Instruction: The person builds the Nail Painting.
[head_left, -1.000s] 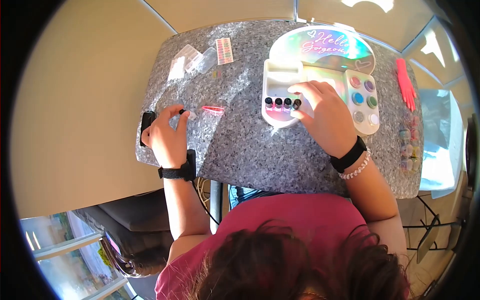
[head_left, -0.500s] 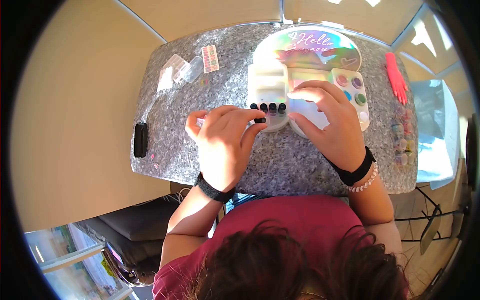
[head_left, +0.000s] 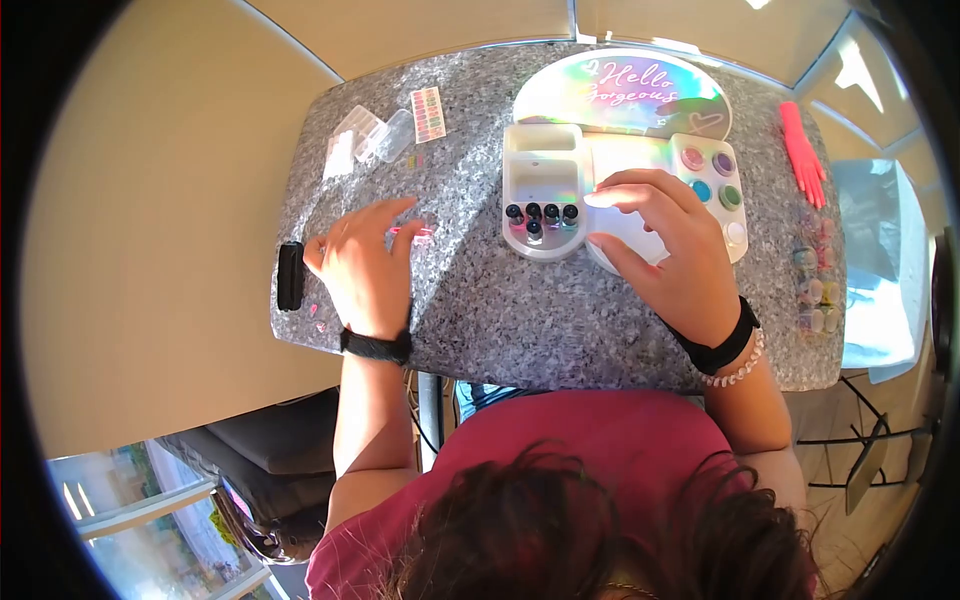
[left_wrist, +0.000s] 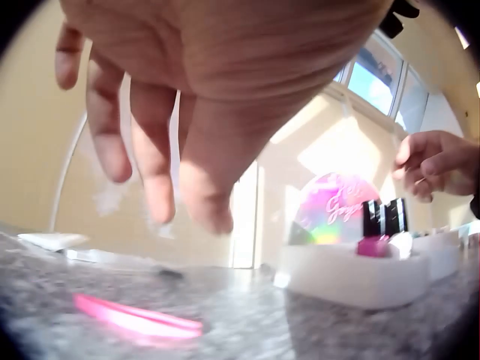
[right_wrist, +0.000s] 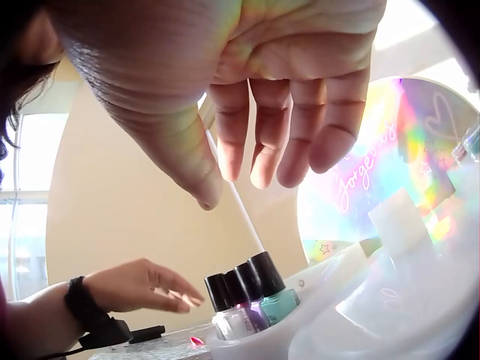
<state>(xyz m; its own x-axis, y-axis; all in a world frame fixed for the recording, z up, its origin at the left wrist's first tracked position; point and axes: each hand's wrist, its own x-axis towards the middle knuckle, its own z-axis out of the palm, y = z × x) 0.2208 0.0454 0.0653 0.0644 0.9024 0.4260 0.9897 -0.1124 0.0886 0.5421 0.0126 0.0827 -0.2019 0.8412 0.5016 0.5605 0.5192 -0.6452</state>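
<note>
My left hand [head_left: 366, 268] hovers over the left part of the table, fingers spread and holding nothing. Just beyond its thumb lies a pink clip-like item [head_left: 424, 234], also low in the left wrist view [left_wrist: 139, 319]. Above the middle of the white case [head_left: 546, 248], my right hand [head_left: 672, 250] hangs with fingers loosely bent and empty. Several small black-capped bottles [head_left: 551, 214] stand in the case's front left compartment, one of them [head_left: 534, 229] in front of the others. In the right wrist view, bottles [right_wrist: 278, 300] stand below my right hand [right_wrist: 247, 82].
A black case [head_left: 290, 276] lies at the table's left edge. Behind are clear plastic boxes [head_left: 396, 135] and a nail sheet [head_left: 428, 114]. Round colour pots [head_left: 729, 197] fill the case's right side. A pink hand model [head_left: 803, 155] and small jars [head_left: 808, 290] lie far right.
The left hand went right to the case with a black-capped bottle, then came back left without it. That bottle now stands in front of the row. The right hand stays above the case.
</note>
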